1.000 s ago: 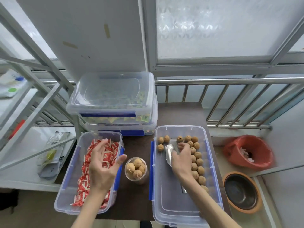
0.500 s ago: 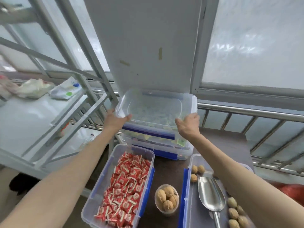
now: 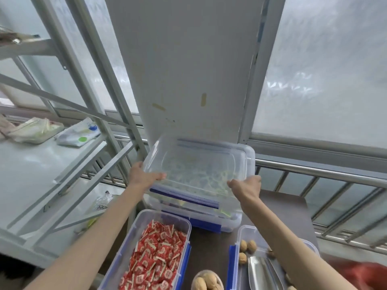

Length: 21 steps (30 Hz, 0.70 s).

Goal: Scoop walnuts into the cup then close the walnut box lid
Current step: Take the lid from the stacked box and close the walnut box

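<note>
Half a second ago both hands had just reached the lid on top of the stacked closed boxes; now its near edge is raised off the stack and tilts up toward the camera, while its far edge looks to rest low against the white panel behind. The left hand pinches the lid's near left corner, thumb on top; the right hand pinches the near right corner the same way. A second ago the right hand was at the scoop in the walnut box and the left hung spread over the candy box. The scoop now lies loose in that box, and the cup in front of the stack looks filled with walnuts, so scooping seems finished and the closing step is under way. The lid's long axis runs left to right, across the view, while the walnut box, in front and to the right of the stack on the table, looks to run front to back, though only its far end shows. By my judgement the lid needs a quarter turn before it can seat. Which face of it is up I cannot tell.
</note>
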Each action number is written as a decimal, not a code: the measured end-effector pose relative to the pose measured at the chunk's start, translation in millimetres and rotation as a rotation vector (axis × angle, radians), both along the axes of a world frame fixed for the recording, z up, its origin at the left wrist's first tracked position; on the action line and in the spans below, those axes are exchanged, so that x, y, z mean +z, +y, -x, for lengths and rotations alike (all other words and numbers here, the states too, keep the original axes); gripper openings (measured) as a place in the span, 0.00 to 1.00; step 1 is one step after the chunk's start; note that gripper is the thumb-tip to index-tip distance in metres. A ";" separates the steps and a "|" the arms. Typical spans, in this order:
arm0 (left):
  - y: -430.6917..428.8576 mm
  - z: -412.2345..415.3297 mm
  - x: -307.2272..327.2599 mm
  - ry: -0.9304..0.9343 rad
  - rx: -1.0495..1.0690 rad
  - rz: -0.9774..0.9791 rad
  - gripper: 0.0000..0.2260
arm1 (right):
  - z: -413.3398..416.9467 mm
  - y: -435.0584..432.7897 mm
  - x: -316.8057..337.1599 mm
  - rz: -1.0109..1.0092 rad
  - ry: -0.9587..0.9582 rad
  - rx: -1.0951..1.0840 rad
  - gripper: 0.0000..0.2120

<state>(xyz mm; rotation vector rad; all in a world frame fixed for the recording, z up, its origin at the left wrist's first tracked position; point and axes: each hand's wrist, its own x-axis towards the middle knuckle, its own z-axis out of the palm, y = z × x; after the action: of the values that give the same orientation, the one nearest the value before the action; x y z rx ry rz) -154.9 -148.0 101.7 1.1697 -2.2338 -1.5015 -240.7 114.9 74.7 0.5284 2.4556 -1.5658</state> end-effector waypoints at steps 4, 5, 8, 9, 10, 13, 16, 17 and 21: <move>40.2 -20.1 25.1 0.155 -0.024 0.038 0.29 | -6.2 46.9 17.5 0.138 0.092 -0.061 0.30; 57.1 -29.9 32.7 0.171 -0.030 0.056 0.31 | -9.4 62.9 23.8 0.171 0.116 -0.080 0.31; 124.4 -72.1 50.1 0.250 -0.091 0.043 0.35 | -23.1 120.9 41.4 0.140 0.183 -0.138 0.38; 150.8 -90.5 55.8 0.272 -0.129 0.006 0.35 | -27.1 141.4 45.9 0.092 0.207 -0.144 0.40; 175.9 -110.4 55.5 0.285 -0.171 -0.048 0.35 | -32.2 162.0 49.6 0.040 0.219 -0.145 0.41; 244.7 -172.6 45.6 0.320 -0.222 -0.329 0.36 | -45.8 217.5 63.3 -0.062 0.237 -0.101 0.35; 289.2 -211.3 24.3 0.310 -0.069 -0.714 0.37 | -52.7 257.7 67.9 -0.122 0.237 -0.004 0.34; 298.9 -219.1 17.2 0.263 0.031 -0.865 0.31 | -52.8 265.6 66.0 -0.160 0.234 0.026 0.35; 331.1 -256.8 -16.8 -0.155 0.258 -1.393 0.06 | -51.9 260.1 43.1 -0.324 0.165 0.246 0.34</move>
<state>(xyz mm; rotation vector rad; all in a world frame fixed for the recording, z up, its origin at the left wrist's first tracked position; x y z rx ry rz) 101.9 183.1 85.0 1.7367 -0.7345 -2.9262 -188.8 374.9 117.8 0.1343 2.7905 -1.1680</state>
